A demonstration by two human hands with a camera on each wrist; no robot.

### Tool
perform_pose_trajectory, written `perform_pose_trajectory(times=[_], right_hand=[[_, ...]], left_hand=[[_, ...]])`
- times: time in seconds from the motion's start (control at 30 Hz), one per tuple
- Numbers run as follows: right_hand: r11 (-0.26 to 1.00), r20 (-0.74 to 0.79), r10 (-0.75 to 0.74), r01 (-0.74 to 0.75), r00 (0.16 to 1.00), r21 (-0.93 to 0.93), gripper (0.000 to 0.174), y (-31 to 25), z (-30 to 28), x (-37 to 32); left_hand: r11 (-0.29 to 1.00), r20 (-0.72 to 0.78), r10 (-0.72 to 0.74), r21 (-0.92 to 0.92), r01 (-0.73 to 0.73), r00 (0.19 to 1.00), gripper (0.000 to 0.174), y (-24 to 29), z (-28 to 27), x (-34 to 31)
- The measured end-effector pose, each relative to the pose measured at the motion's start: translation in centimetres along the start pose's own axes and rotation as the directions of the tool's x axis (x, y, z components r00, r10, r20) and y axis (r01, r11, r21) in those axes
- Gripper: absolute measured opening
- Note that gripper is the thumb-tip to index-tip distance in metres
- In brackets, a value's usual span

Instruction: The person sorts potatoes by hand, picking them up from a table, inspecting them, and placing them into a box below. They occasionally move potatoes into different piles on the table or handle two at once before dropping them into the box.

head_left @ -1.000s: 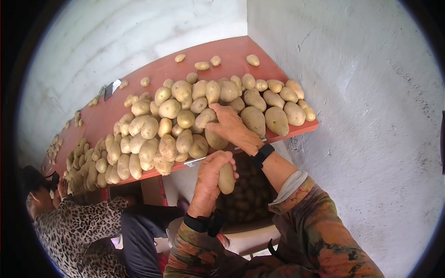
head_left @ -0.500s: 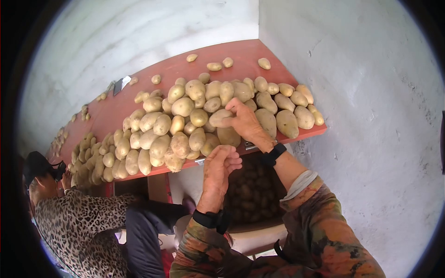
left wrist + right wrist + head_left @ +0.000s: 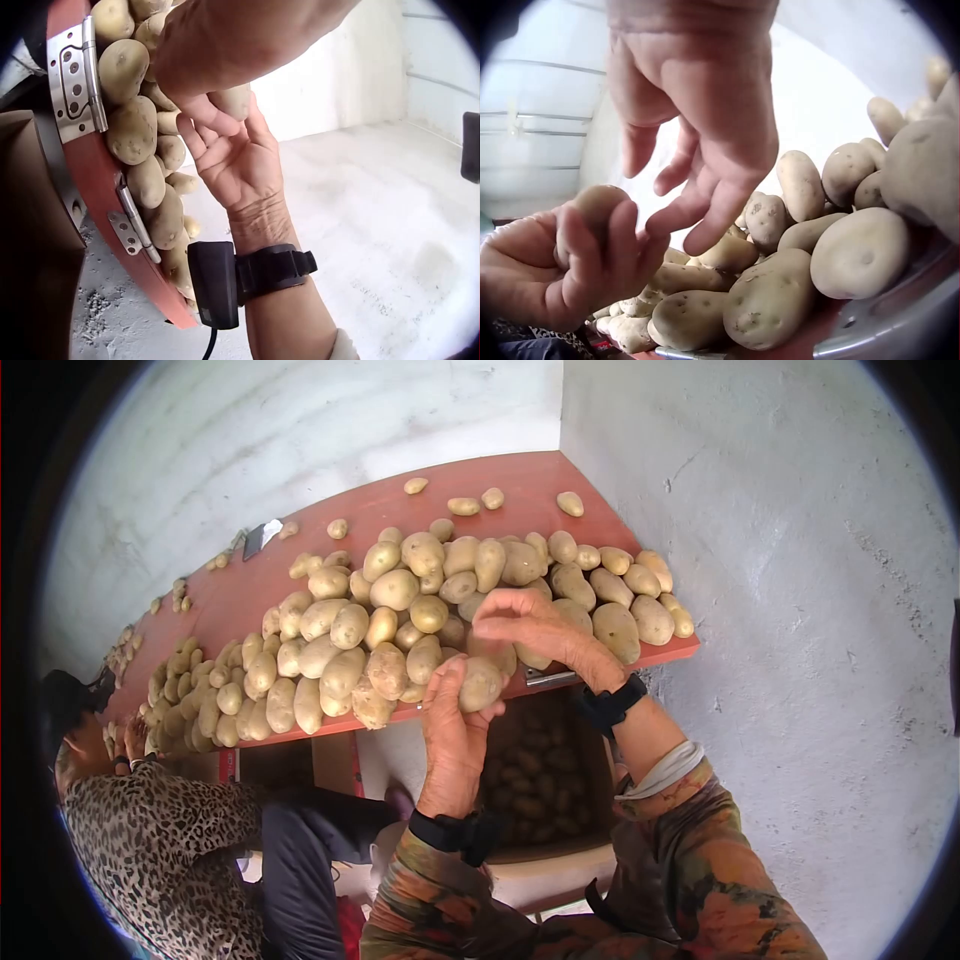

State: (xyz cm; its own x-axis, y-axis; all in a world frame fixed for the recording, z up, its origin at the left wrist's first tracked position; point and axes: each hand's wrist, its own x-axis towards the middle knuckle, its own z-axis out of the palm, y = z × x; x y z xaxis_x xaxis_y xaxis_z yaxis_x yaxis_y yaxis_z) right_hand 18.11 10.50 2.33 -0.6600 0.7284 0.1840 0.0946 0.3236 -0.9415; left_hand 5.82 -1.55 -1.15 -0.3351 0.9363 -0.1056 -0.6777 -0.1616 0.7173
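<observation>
one potato (image 3: 481,685) gripped in the left hand (image 3: 454,735) by the table's (image 3: 662,651) front edge, right hand (image 3: 535,628) empty, fingers loosely bent

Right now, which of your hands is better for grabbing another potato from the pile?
Probably my right hand: its fingers are open and empty, close to the pile, while my left hand is holding a potato.

Rounded pale-tan potato (image 3: 481,685) held in left hand (image 3: 453,740) at center of frame, tan potatoes (image 3: 395,589) heaped across red bench (image 3: 530,472), smaller ones (image 3: 463,506) spaced apart toward top.
</observation>
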Motion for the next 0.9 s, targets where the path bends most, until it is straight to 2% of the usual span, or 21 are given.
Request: perform_pose_trajectory(times=[0.03,0.07,0.1,0.13,0.17,0.2,0.23,0.3,0.33,0.4,0.43,0.5,0.53,0.6,0.73,0.8,0.83,0.9], right_hand=[[1.0,0.0,-0.001,0.001,1.0,-0.002,0.018,0.7,-0.2,0.2],[1.0,-0.089,0.022,-0.024,0.996,-0.02,0.02,1.3,-0.4,0.4],[0.998,-0.179,0.043,-0.05,0.983,-0.035,0.022,1.0,-0.4,0.4],[0.998,-0.179,0.043,-0.05,0.983,-0.035,0.022,0.6,-0.4,0.4],[0.988,-0.226,0.026,-0.06,0.974,-0.145,0.025,0.3,-0.5,0.4],[0.965,-0.27,0.003,-0.074,0.963,-0.252,0.03,-0.2,-0.3,0.5],[0.966,-0.269,0.001,-0.071,0.963,-0.249,0.03,0.0,-0.1,0.8],[0.945,-0.245,-0.132,0.048,0.961,-0.324,0.036,0.9,0.5,1.6],[0.947,-0.248,-0.132,0.049,0.96,-0.316,0.036,1.4,0.9,1.8],[0.725,-0.17,-0.372,0.172,0.912,-0.667,0.039,2.0,1.6,2.2],[0.728,-0.18,-0.375,0.169,0.909,-0.664,0.039,2.1,1.9,2.5],[0.536,-0.045,-0.436,0.219,0.899,-0.815,0.038,2.2,2.3,3.0],[0.538,-0.055,-0.44,0.214,0.896,-0.815,0.038,2.2,2.3,3.1],[0.442,0.026,-0.381,0.207,0.924,-0.873,0.033,2.3,2.3,3.4],[0.449,-0.006,-0.349,0.162,0.937,-0.879,0.023,1.9,2.0,3.5],[0.55,-0.006,-0.132,0.068,0.991,-0.832,0.018,1.6,1.9,3.2],[0.548,-0.003,-0.13,0.07,0.991,-0.833,0.018,2.3,2.0,3.1],[0.432,0.013,-0.349,0.173,0.937,-0.885,0.017,3.5,2.4,2.8]], left_hand=[[0.997,0.065,-0.065,0.048,0.062,0.996,0.036,0.1,-0.3,0.0],[0.988,0.128,-0.132,0.1,0.12,0.983,0.035,0.1,-0.5,0.0],[0.988,0.128,-0.132,0.1,0.12,0.983,0.035,0.1,-0.5,-0.1],[0.978,0.142,-0.195,0.108,0.18,0.971,0.033,-0.1,-0.3,-0.3],[0.964,0.154,-0.256,0.118,0.239,0.954,0.033,-0.2,-0.2,-0.4],[0.964,0.153,-0.255,0.12,0.238,0.955,0.033,-0.2,0.0,-0.7],[0.955,0.157,-0.283,0.142,0.261,0.946,0.033,-0.1,0.1,-0.9],[0.943,0.156,-0.311,0.173,0.284,0.938,0.033,0.3,-0.1,-1.3],[0.936,0.127,-0.313,0.211,0.283,0.941,0.033,0.5,-0.2,-1.5],[0.924,0.1,-0.315,0.258,0.282,0.944,0.033,0.9,-0.7,-1.7],[0.922,0.096,-0.315,0.268,0.28,0.944,0.033,1.1,-1.1,-1.8],[0.916,0.099,-0.316,0.289,0.277,0.943,0.033,1.4,-1.6,-2.0],[0.914,0.094,-0.323,0.289,0.285,0.942,0.033,1.6,-1.9,-2.1],[0.909,0.091,-0.331,0.296,0.292,0.939,0.032,1.7,-2.4,-2.0],[0.919,0.108,-0.324,0.272,0.285,0.94,0.031,1.6,-3.3,-1.6],[0.923,0.115,-0.321,0.26,0.283,0.94,0.031,1.6,-3.2,-1.5],[0.925,0.116,-0.322,0.25,0.286,0.939,0.031,1.6,-3.1,-1.4],[0.928,0.115,-0.321,0.239,0.287,0.94,0.03,1.5,-2.9,-1.4]])
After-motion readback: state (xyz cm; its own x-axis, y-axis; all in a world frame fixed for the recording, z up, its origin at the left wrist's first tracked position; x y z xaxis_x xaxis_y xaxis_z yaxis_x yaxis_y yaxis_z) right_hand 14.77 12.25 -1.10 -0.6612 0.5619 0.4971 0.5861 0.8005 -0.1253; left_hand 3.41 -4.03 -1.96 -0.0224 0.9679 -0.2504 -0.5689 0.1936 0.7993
